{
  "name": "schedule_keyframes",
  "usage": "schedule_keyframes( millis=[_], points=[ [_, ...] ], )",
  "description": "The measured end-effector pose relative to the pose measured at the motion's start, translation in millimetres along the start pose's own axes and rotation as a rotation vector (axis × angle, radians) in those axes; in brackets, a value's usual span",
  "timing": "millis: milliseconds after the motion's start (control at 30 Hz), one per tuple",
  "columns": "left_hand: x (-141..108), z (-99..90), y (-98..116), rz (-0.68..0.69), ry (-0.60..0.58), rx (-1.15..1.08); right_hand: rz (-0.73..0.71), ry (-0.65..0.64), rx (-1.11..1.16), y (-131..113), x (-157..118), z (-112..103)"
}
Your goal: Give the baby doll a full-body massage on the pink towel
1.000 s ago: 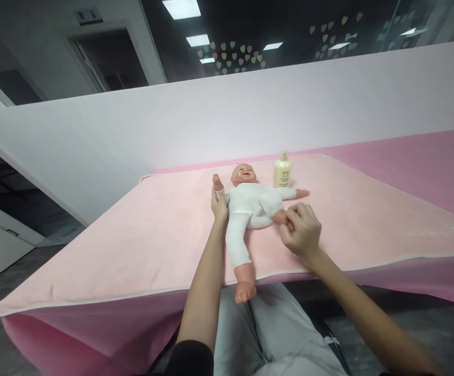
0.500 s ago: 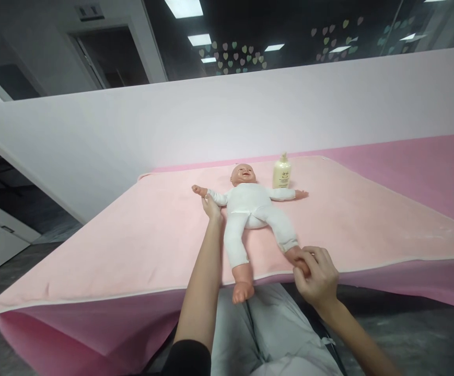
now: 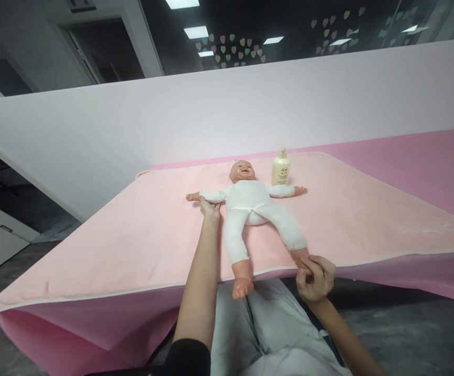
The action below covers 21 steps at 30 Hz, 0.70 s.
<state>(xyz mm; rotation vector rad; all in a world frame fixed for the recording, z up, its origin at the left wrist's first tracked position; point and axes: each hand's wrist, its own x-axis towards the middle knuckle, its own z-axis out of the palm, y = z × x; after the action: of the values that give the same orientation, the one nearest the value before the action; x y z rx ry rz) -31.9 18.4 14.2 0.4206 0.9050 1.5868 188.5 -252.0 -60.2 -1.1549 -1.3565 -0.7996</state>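
Note:
A baby doll (image 3: 248, 196) with a white cloth body lies face up, its head away from me and its arms spread. My left hand (image 3: 210, 207) is closed around the doll's arm on the left, just above its wrist, with part of the fingers hidden beneath the sleeve. Near the table's front edge, my right hand (image 3: 316, 277) pinches the doll's foot on the right, its fingers curled over the toes. The doll's other foot hangs over the edge, untouched. Behind the doll's arm on the right stands a pale yellow pump bottle (image 3: 280, 168).
A light pink blanket (image 3: 152, 235) covers the table, over a darker pink cloth (image 3: 438, 172) that hangs down in front. A white wall (image 3: 195, 115) rises behind, with dark glass above it. My legs (image 3: 266, 329) are close against the front edge.
The doll's arm on the left has come down and lies straighter out to the side. Its leg on the right has swung slightly outward, with my right hand still at the foot.

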Motion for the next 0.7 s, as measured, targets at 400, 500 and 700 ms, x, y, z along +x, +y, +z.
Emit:
schedule_keyframes(
  millis=[400,500,700],
  points=[
    [-12,4.6,5,-0.053,0.024,-0.112,-0.025,0.037,0.04,0,0,-1],
    [-11,4.4,5,-0.056,0.029,-0.12,-0.023,0.034,0.043,1,-2,0],
    [-9,3.4,4,-0.044,0.022,-0.112,-0.024,0.025,-0.001,-2,3,-1]
  ],
)
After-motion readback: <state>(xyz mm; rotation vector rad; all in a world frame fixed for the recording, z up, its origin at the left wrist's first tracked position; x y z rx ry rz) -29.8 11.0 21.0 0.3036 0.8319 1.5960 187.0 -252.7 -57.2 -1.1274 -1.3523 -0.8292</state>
